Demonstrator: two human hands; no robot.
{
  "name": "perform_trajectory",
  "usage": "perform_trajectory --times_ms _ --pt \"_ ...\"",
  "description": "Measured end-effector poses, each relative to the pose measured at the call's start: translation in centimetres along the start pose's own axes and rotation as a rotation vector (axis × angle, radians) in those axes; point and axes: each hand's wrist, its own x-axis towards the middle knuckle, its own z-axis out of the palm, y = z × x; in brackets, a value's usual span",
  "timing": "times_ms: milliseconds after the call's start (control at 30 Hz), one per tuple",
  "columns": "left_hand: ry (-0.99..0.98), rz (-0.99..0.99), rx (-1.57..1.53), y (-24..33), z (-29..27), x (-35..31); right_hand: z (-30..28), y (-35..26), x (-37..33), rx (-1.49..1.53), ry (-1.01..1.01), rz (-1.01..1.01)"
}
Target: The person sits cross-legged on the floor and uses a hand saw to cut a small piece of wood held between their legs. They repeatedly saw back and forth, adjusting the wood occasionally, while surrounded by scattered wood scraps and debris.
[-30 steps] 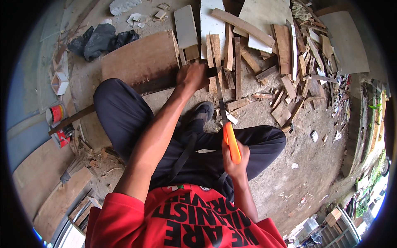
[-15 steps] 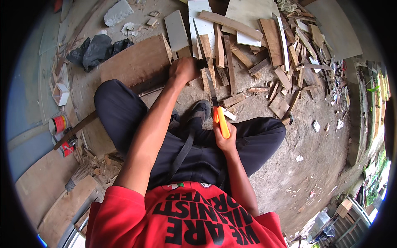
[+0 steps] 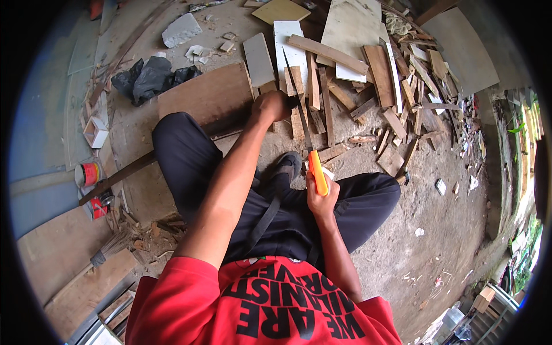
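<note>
My right hand (image 3: 323,200) is closed round the orange-and-yellow handle of a handsaw (image 3: 317,172), low between my knees. Its narrow blade points away from me and crosses the end of a dark wooden strip (image 3: 118,179). Round that strip, just left of the blade, my left hand (image 3: 270,107) is wrapped. The strip runs back to the left, partly hidden by my bent left leg. Under the blade a light wooden piece (image 3: 297,126) lies on the ground. Where the teeth meet the strip is too small to make out.
Wood offcuts (image 3: 376,69) and boards are heaped ahead and to the right. A brown panel (image 3: 204,95) and a black plastic bag (image 3: 150,80) lie ahead left. Red-labelled cans (image 3: 89,174) and a brush broom (image 3: 109,247) are at the left. My shoe (image 3: 286,167) is close to the saw.
The whole view has shifted, so the scene sits lower and further right. Against my shoe, the saw handle is slightly further forward. Both hands keep their grips.
</note>
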Motion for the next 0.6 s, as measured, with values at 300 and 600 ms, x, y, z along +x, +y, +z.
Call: perform_trajectory --times_ms 300,600 --pt "0.093 -0.050 -0.092 2.5 0.9 -2.7 -2.4 -1.1 -1.8 0.090 -0.037 0.246" --pt "0.040 0.012 -0.093 2.6 -1.4 -3.4 -3.2 -5.7 -0.8 0.052 -0.122 0.276"
